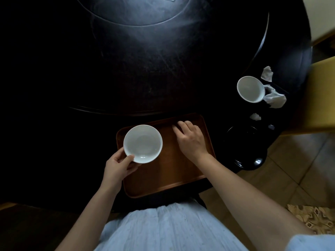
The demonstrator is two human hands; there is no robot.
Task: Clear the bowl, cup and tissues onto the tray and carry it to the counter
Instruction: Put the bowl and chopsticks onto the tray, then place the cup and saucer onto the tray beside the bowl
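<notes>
A brown wooden tray (168, 178) lies at the near edge of a dark round table. My left hand (118, 166) grips the near rim of an empty white bowl (142, 144) over the tray's left part. My right hand (190, 138) rests flat on the tray's right part, fingers spread, holding nothing. A white cup (251, 89) stands on the table to the right. Crumpled white tissues lie beside it: one behind it (267, 73), a bigger one to its right (275, 97), and a small one (255, 116) nearer the tray.
A raised round turntable (145, 57) fills the table's middle behind the tray. A dark glossy stool (244, 147) stands right of the tray. A yellow chair (322, 95) is at the far right over a tiled floor.
</notes>
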